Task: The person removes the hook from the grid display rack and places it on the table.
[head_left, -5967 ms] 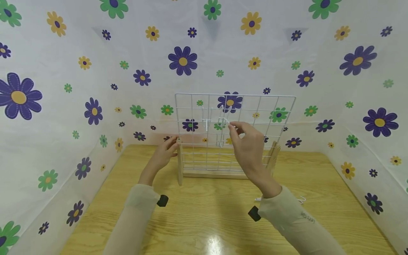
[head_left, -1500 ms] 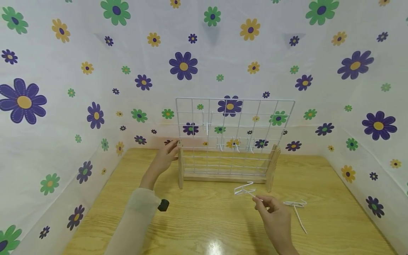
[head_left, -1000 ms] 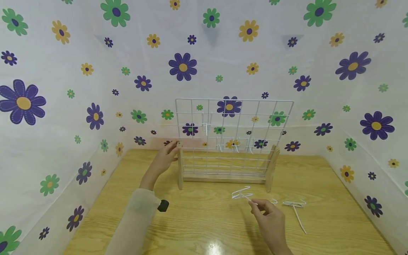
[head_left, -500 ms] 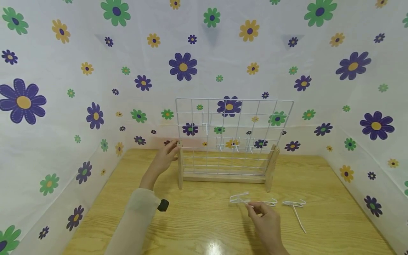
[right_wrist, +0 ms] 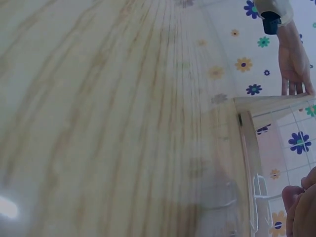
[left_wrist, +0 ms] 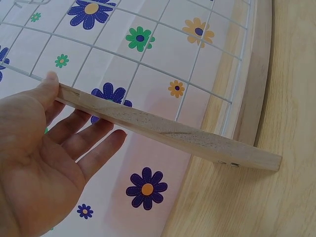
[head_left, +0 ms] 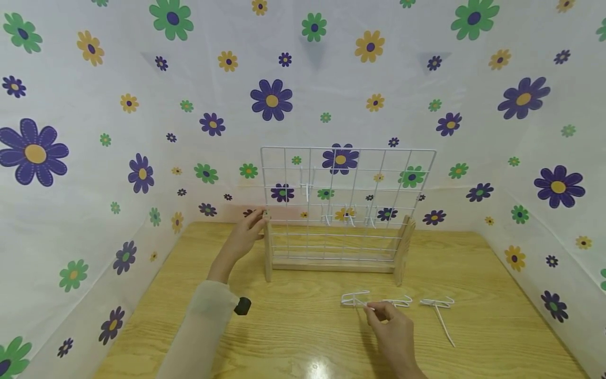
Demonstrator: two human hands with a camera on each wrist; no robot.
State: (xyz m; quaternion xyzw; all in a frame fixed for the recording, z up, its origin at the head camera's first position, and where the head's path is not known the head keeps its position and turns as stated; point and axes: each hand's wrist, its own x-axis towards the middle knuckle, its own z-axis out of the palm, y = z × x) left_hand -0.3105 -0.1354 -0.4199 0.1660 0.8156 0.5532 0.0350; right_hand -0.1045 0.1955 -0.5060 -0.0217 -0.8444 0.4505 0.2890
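Observation:
My right hand [head_left: 395, 331] pinches the stem of a white wire hook [head_left: 348, 302] between thumb and fingertips, its double-pronged end pointing away, low over the wooden table. In the right wrist view the same hook [right_wrist: 255, 202] shows beside the fingers. My left hand [head_left: 241, 238] grips the top of the rack's left wooden upright [head_left: 268, 252]; the left wrist view has the thumb on one side of the upright [left_wrist: 168, 128] and fingers on the other. The rack carries a white wire grid [head_left: 347, 148]. One hook [head_left: 307, 191] hangs at upper left, several more [head_left: 350, 217] in a lower row.
Two white wire hooks lie on the table right of the rack: one [head_left: 402, 302] partly behind my right hand, another [head_left: 437, 303] farther right with its stem toward me. A wooden bar [head_left: 331, 267] joins the rack's feet. Flower-printed sheeting [head_left: 312, 84] surrounds the table [head_left: 227, 337].
Six seconds ago my right hand was at the grid with a hook; more hooks hang in the lower row now. Lately it has moved left and lower with another hook. My left hand stays put.

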